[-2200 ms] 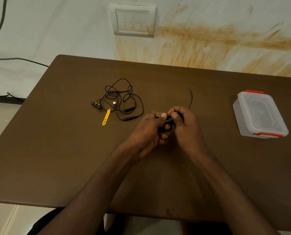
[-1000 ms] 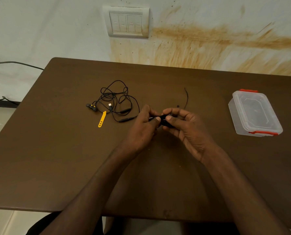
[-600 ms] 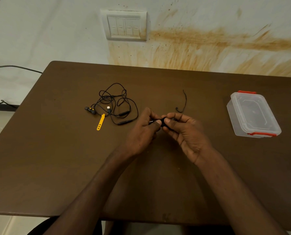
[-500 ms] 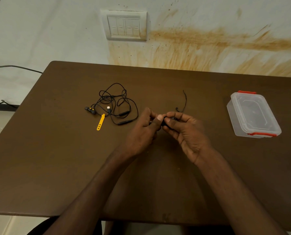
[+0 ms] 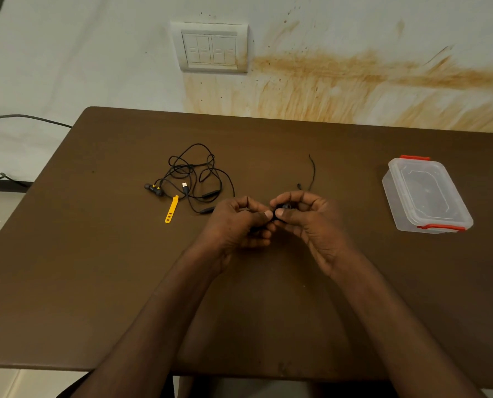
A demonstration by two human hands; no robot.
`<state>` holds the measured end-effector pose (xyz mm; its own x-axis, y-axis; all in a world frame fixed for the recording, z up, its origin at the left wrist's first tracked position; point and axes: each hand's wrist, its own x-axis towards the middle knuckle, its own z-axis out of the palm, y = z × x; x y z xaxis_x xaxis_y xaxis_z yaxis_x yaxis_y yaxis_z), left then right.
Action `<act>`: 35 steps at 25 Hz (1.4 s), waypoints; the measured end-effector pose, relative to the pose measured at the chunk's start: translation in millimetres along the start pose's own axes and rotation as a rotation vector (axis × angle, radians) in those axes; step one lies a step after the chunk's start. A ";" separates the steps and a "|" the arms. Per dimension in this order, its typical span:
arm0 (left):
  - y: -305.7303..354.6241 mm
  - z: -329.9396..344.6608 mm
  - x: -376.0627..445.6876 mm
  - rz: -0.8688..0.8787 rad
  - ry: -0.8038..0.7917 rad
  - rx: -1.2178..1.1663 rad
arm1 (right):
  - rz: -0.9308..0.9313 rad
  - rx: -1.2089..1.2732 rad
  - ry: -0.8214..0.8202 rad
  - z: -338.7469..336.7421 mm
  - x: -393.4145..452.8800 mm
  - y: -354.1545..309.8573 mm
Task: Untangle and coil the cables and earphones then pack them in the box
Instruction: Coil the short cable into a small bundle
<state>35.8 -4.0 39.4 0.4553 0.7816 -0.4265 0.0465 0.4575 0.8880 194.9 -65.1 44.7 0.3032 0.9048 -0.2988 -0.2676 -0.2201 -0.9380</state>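
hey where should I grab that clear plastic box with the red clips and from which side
Take the clear box across its two long plain walls, coming from above. Its lid is on and the red clips sit on the short ends, so a hold there could pop a latch. It stands apart from the hands and cables.

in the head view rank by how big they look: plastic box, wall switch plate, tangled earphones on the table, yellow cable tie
1. Plastic box, largest.
2 and 3. Tangled earphones and wall switch plate look close in spread; the plate is farther away, so I won't rank them.
4. Yellow cable tie, smallest by far.
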 end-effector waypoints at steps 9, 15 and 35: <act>1.3 10.9 6.6 0.097 0.187 -0.011 | -0.138 -0.414 0.499 -20.9 26.1 -1.6; -1.6 10.6 11.6 0.158 0.214 0.059 | -0.157 -1.199 0.608 -21.2 94.2 -4.2; 1.9 16.2 2.7 0.221 0.023 0.158 | 0.304 0.146 0.262 27.6 -10.5 7.9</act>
<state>51.6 -7.9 42.7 0.4496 0.8652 -0.2219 0.0877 0.2045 0.9749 164.4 -66.3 45.2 0.4079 0.6791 -0.6103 -0.5018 -0.3917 -0.7713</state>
